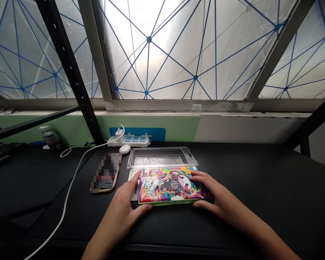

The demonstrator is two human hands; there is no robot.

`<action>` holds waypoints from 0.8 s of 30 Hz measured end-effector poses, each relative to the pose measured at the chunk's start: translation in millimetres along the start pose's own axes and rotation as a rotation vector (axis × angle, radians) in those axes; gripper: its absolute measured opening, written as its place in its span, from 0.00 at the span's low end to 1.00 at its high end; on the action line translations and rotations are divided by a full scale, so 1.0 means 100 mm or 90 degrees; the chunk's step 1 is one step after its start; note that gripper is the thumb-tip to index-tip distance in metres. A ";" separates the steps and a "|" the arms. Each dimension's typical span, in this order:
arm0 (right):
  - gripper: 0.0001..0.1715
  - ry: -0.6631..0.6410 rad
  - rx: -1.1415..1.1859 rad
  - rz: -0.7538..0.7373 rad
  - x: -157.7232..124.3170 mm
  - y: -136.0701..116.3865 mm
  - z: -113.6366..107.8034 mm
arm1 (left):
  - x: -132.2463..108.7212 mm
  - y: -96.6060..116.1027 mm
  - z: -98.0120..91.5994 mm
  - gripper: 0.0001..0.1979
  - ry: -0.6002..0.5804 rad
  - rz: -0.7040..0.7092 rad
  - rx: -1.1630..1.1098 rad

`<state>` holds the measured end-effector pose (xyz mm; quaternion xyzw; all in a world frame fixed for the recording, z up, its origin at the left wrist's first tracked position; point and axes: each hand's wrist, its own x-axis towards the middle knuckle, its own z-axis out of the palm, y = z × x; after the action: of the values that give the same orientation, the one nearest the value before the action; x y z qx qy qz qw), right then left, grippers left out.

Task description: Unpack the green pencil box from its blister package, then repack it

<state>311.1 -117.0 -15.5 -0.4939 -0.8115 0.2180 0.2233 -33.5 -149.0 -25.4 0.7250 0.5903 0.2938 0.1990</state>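
Note:
A colourful pencil case (165, 186) with a cartoon figure and the word "SPORT" lies flat on the black desk, its green lower edge facing me. My left hand (128, 200) grips its left end, thumb along the front edge and fingers at the left side. Around the right end, my right hand (212, 191) has its fingers on the top and its thumb at the front. Part of a white printed card (134, 176) shows at the case's left, partly hidden by my fingers. Just behind the case rests a clear plastic packaging tray (162, 157).
Left of the case lies a phone (105, 173), its screen blurred. A white power strip (135, 141) with a plugged-in charger stands by the wall, near a small white rounded object (125, 149). A white cable (70, 187) crosses the desk. Farther left stands a bottle (51, 137).

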 end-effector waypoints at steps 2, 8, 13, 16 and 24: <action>0.31 -0.023 0.019 -0.001 0.06 -0.01 -0.11 | 0.00 0.03 -0.02 0.45 -0.007 -0.013 -0.014; 0.26 -0.009 0.080 0.025 0.32 -0.05 -0.36 | -0.02 0.06 -0.05 0.50 -0.029 -0.031 -0.057; 0.27 0.194 0.176 0.112 0.45 0.08 -0.26 | -0.04 0.01 -0.05 0.53 -0.042 -0.007 -0.056; 0.25 0.237 0.176 0.136 0.38 0.13 -0.15 | -0.05 0.02 -0.05 0.53 -0.034 -0.011 -0.043; 0.26 0.224 0.042 0.118 0.21 0.05 -0.19 | -0.05 0.04 -0.06 0.52 -0.030 -0.017 -0.061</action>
<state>316.8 -93.8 0.0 -0.5896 -0.7033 0.1746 0.3568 -35.2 -155.4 -19.8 0.7136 0.5803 0.3016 0.2511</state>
